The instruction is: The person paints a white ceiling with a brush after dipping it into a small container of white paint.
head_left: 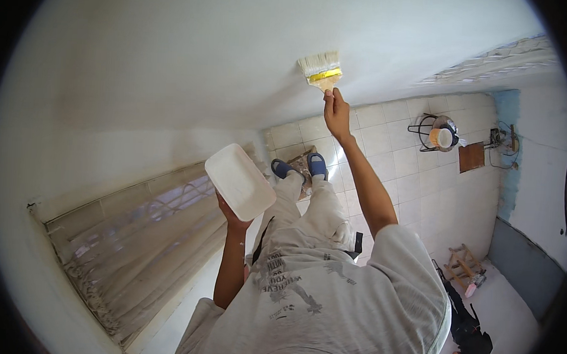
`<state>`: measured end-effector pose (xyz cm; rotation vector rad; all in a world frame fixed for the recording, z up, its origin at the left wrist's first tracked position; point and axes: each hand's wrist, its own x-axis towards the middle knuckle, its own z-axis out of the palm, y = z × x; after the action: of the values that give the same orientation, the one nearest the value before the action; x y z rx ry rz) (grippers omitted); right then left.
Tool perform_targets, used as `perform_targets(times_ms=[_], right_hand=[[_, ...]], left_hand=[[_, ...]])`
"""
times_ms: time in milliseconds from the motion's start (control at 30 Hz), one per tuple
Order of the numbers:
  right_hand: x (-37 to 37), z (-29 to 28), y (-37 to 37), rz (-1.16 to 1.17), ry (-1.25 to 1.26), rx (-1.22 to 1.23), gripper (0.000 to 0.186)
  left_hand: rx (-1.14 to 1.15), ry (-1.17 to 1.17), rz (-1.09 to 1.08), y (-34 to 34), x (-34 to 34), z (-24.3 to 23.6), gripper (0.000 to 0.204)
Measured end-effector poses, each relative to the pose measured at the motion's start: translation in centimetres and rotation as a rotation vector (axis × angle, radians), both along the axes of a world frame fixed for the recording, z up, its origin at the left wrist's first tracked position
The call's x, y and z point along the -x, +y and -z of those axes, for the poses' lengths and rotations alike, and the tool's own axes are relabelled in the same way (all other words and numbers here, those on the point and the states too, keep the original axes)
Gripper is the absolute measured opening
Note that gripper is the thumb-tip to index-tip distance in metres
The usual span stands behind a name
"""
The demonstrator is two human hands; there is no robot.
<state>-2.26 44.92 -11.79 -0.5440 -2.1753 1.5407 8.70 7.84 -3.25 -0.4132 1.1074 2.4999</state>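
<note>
My right hand reaches up and grips the handle of a wide flat paintbrush. The brush has pale bristles and a yellow band. Its bristle end points at the white wall and looks close against it; whether it touches I cannot tell. In my left hand is a white rectangular tub with rounded corners, held from below and the side at waist height. A pale coating shows inside the tub, but what it is cannot be made out. The left fingers are mostly hidden behind the tub.
A curtained window lies to my left. My blue slippers rest on a small stained platform above the tiled floor. Farther right are a stool with an orange-and-white bucket, a brown board, a wooden stool and a dark-clothed person.
</note>
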Motion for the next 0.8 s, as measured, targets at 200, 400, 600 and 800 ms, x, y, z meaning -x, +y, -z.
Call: perform_targets(times_ms=[200,400,600,800], right_hand=[[1.7,13.5,0.3,-0.079,-0.573,-0.003,0.057],[-0.6,16.4,0.9,-0.137,-0.716,-0.063,0.06],[-0.4,-4.6,-4.1,-0.133,-0.176,0.123,0.054],[1.4,1.0,-4.4,-0.057,-0.017,-0.025,0.044]], left_hand=[[0.113,0.04,-0.011,-1.7,-0.5,0.3,0.069],[-0.06,-0.073,0.024,-1.6,0.3,-0.6,0.068],[-0.03,-0.025,0.019,-1.8,-1.6,0.1,0.069],[0.077,0.045,0.053,-0.8,-1.5,-0.7,0.07]])
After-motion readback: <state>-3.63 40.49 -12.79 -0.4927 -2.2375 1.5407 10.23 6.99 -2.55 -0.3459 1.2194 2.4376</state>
